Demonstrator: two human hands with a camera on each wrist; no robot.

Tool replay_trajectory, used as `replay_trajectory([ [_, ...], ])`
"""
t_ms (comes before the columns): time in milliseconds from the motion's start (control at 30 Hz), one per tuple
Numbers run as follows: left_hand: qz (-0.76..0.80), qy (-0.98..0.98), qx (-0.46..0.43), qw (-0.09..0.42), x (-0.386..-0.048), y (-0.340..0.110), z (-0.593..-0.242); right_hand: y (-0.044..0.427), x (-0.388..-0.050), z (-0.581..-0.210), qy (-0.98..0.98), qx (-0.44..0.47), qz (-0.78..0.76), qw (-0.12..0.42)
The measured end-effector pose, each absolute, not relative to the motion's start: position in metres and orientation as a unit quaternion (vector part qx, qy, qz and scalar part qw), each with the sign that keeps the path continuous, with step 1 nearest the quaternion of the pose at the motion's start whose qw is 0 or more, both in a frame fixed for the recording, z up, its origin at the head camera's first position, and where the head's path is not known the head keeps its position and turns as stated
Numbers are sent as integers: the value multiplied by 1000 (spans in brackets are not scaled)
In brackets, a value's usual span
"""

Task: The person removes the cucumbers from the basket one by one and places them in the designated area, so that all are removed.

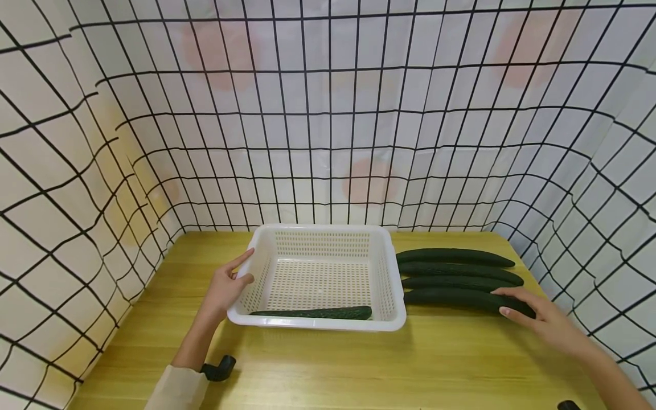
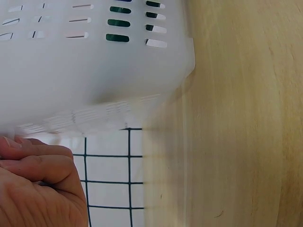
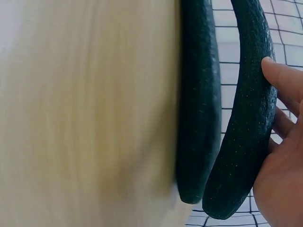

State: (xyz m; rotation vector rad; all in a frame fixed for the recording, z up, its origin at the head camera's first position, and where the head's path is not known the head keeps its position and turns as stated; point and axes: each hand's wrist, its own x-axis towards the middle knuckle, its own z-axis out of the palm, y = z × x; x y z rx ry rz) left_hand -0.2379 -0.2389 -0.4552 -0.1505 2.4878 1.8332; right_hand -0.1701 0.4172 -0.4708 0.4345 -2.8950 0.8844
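A white perforated plastic basket (image 1: 320, 323) stands on the wooden table with one cucumber (image 1: 328, 312) lying along its near side. My left hand (image 1: 228, 287) grips the basket's left rim, fingers and thumb at its edge. The left wrist view shows curled fingers (image 2: 42, 163) beside the basket wall (image 2: 90, 71). To the right of the basket, several dark green cucumbers (image 1: 456, 256) lie side by side. My right hand (image 1: 538, 319) holds the nearest cucumber (image 1: 456, 297) by its right end. In the right wrist view, thumb and fingers go round this cucumber (image 3: 244, 123), beside another cucumber (image 3: 198, 104).
The wooden table (image 1: 328, 370) extends in front of the basket. White sheeting with a black grid (image 1: 328, 114) encloses the back and both sides. A black device (image 1: 218, 369) is at the left wrist.
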Motion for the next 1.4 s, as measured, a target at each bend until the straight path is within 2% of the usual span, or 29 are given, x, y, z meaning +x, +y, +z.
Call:
replay_trajectory([
  [367,586,809,-46,23,-237,-239,-455,406,-172,-487,-945,151,287,39],
  [700,593,803,-46,26,-241,-240,-456,406,-176,-499,-939,182,272,103],
  [967,598,799,-54,29,-242,-242,-459,402,-179,-500,-939,206,242,129],
  [1400,597,800,-49,22,-239,-240,-455,382,-188,-484,-955,148,239,92],
])
